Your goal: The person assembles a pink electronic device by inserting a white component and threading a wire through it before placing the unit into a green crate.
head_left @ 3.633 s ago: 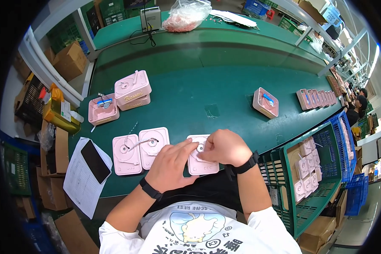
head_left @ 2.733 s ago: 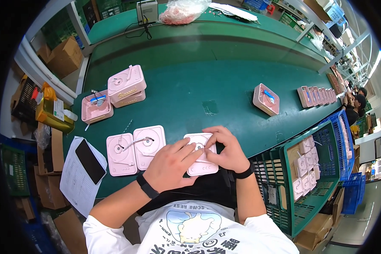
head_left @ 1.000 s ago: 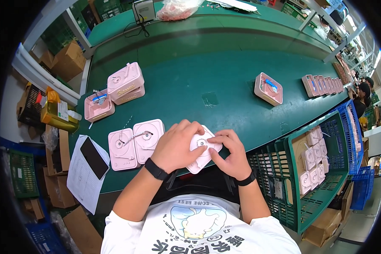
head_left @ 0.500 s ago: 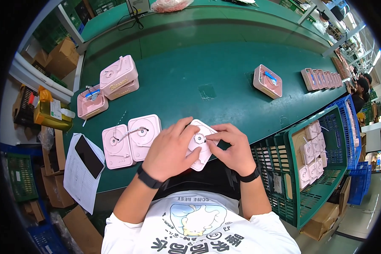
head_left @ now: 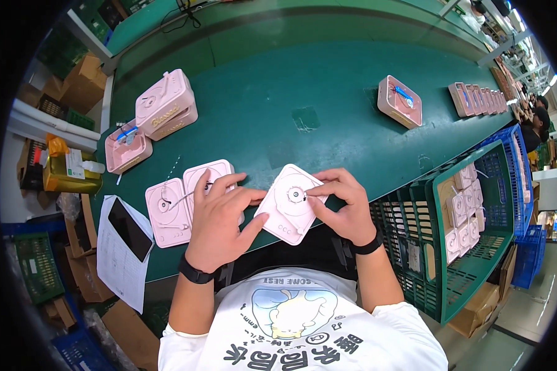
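Note:
A pink record-player-shaped cover (head_left: 284, 213) with a white round hub lies tilted between my hands at the table's near edge. My right hand (head_left: 346, 207) is over its right side, thumb and forefinger pinched at a small dark bit beside the hub, too small to name. My left hand (head_left: 223, 226) is open, fingers apart, with thumb and fingertips at the cover's left corner. Partly behind that hand is a second pink cover (head_left: 210, 170). Another pink cover (head_left: 168, 216) lies to its left, and a thin wire runs between these two.
Pink cases (head_left: 167, 108) are stacked at the far left, beside an open pink case (head_left: 127, 151) with blue parts. A similar open case (head_left: 400, 102) stands far right, near a row of cases (head_left: 476, 99). A green crate (head_left: 439, 247) holds covers. Paper (head_left: 120, 260) carries a black phone (head_left: 130, 229).
My left hand has drawn left off the cover's face to its edge. The cover has turned, and its face shows more. My right hand keeps its pinch beside the hub.

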Demonstrator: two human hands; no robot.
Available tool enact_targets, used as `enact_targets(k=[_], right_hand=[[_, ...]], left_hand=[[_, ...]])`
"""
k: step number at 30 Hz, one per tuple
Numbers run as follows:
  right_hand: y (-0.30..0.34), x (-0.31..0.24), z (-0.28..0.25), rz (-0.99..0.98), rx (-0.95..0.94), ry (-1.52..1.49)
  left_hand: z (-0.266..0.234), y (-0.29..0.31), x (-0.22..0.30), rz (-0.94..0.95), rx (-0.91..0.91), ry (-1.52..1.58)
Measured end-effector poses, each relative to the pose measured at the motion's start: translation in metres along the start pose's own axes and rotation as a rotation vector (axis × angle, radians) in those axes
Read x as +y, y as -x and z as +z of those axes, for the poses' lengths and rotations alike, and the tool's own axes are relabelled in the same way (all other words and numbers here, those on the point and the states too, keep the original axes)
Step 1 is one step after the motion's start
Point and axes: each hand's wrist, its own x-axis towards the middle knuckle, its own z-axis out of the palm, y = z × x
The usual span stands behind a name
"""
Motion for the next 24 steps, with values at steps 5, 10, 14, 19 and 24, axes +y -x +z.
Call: enact_targets(k=[5,10,14,19,24], right_hand=[[0.003,0.0015,-0.0026,-0.002,-0.007,-0.002],[0.0015,0.0028,-0.0001,-0.02,0.0,0.016],[0.0025,0.0013,0.0012,-0.019,-0.006,0.014],[0.0027,0.0009,0.0008,-0.014,-0.001,0.007],[0.0014,0.0006,0.0016,-0.027,0.013,0.012]], left_hand=[[0.0034,-0.0025,0.0009,-0.004,0.003,0.019],[0.0029,-0.0028,-0.0006,-0.014,0.002,0.021],[0.0032,0.0004,-0.0007,-0.018,0.02,0.018],[0.0046,-0.0011,-0.0011,-0.021,0.01,0.022],[0.0057,-0.0006,-0.0027,-0.013,0.019,0.025]])
